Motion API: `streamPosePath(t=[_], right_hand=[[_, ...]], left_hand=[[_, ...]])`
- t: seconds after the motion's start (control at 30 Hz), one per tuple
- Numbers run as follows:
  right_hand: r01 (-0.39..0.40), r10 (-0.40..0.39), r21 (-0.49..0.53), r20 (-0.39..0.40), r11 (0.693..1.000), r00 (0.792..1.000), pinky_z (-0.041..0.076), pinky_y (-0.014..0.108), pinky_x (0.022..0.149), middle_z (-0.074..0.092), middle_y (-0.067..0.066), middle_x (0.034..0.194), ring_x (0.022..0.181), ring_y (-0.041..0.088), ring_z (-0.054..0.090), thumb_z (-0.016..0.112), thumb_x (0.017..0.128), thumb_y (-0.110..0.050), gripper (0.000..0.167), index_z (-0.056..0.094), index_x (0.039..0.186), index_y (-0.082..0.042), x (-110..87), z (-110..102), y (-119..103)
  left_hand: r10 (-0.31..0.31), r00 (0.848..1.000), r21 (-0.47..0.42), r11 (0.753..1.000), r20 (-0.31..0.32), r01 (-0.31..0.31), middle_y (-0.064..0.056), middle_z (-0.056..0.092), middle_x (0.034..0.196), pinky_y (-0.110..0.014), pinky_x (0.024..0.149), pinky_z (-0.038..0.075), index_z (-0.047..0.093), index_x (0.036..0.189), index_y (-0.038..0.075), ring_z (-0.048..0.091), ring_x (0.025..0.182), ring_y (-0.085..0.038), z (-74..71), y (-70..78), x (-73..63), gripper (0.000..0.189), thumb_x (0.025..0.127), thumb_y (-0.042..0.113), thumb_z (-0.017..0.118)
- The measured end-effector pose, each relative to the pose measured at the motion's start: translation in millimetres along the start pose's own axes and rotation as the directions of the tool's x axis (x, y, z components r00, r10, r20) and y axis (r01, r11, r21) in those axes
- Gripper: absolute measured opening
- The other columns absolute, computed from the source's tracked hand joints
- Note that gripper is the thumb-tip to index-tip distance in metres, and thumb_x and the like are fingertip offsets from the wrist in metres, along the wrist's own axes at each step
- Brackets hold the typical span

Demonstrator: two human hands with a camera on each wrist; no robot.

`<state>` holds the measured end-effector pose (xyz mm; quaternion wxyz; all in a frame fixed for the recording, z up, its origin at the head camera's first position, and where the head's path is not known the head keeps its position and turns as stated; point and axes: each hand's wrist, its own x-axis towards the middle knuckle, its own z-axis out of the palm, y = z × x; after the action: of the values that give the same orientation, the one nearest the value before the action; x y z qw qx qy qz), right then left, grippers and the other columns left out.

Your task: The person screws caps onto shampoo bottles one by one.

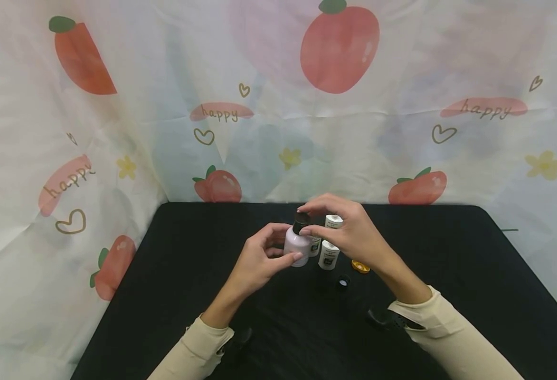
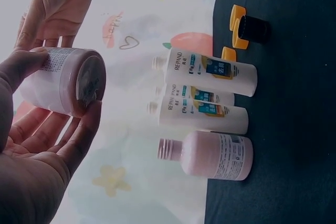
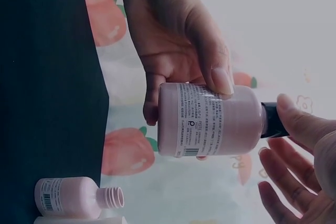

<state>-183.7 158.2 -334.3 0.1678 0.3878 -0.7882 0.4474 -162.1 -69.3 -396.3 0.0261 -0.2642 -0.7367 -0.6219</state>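
A pale pink bottle (image 1: 297, 247) is held up above the black table by my left hand (image 1: 259, 261), fingers on one side and thumb on the other. Its base and printed label face the left wrist view. My right hand (image 1: 349, 224) pinches the black cap (image 3: 274, 120) on the bottle's neck between thumb and finger. A second pink bottle (image 2: 218, 156) stands uncapped on the table, its threaded neck bare. Beside it stand three white bottles (image 2: 210, 72), also without caps, their labels facing the left wrist view.
On the black table (image 1: 192, 253), a loose black cap (image 1: 343, 283) and several orange-yellow caps (image 1: 360, 266) lie near the white bottles. A printed cloth curtain (image 1: 268, 148) hangs behind the table and along its left side.
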Motion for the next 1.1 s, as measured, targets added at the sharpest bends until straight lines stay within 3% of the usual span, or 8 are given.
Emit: streamPosePath(t=[0.17, 0.6, 0.77, 1.1], right_hand=[[-0.014, 0.014, 0.005, 0.018, 1.000, 1.000, 0.053, 0.023, 0.094, 0.069, -0.006, 0.114, 0.105, 0.010, 0.066, 0.087, 0.081, -0.014, 0.040, 0.072, 0.118, -0.017, 0.9, 0.7, -1.6], [-0.023, 0.021, 0.018, 0.055, 1.000, 0.998, 0.055, 0.031, 0.092, 0.070, -0.003, 0.112, 0.105, 0.009, 0.066, 0.085, 0.083, -0.015, 0.039, 0.072, 0.119, -0.017, 2.7, 2.2, -4.8], [-0.044, 0.044, 0.004, 0.060, 0.999, 0.997, 0.055, 0.032, 0.088, 0.072, -0.008, 0.109, 0.103, 0.007, 0.067, 0.085, 0.083, -0.014, 0.036, 0.073, 0.117, -0.018, 1.7, 3.9, -5.1], [-0.044, 0.045, -0.023, 0.066, 0.999, 0.997, 0.051, 0.021, 0.082, 0.074, -0.007, 0.112, 0.104, 0.007, 0.066, 0.086, 0.082, -0.014, 0.045, 0.073, 0.125, -0.017, -2.1, 2.7, -3.3]], left_hand=[[0.003, 1.000, 0.002, 1.000, 0.002, -0.003, -0.010, 0.068, 0.121, -0.030, 0.085, 0.060, 0.059, 0.131, 0.008, 0.067, 0.109, -0.020, 2.2, 0.8, 0.6, 0.050, 0.086, 0.007, 0.081], [0.017, 1.000, -0.002, 1.000, 0.020, -0.017, -0.011, 0.068, 0.122, -0.031, 0.085, 0.060, 0.060, 0.130, 0.007, 0.067, 0.106, -0.021, 8.3, 3.2, 2.0, 0.048, 0.087, 0.006, 0.080], [0.018, 1.000, -0.003, 1.000, 0.021, -0.018, -0.011, 0.067, 0.126, -0.031, 0.086, 0.060, 0.059, 0.131, 0.007, 0.068, 0.110, -0.022, 9.3, 2.8, 2.3, 0.048, 0.088, 0.007, 0.080], [0.003, 1.000, 0.018, 1.000, 0.013, -0.003, -0.009, 0.067, 0.126, -0.030, 0.086, 0.060, 0.059, 0.133, 0.009, 0.068, 0.112, -0.020, 6.8, 2.7, 1.2, 0.051, 0.087, 0.009, 0.081]])
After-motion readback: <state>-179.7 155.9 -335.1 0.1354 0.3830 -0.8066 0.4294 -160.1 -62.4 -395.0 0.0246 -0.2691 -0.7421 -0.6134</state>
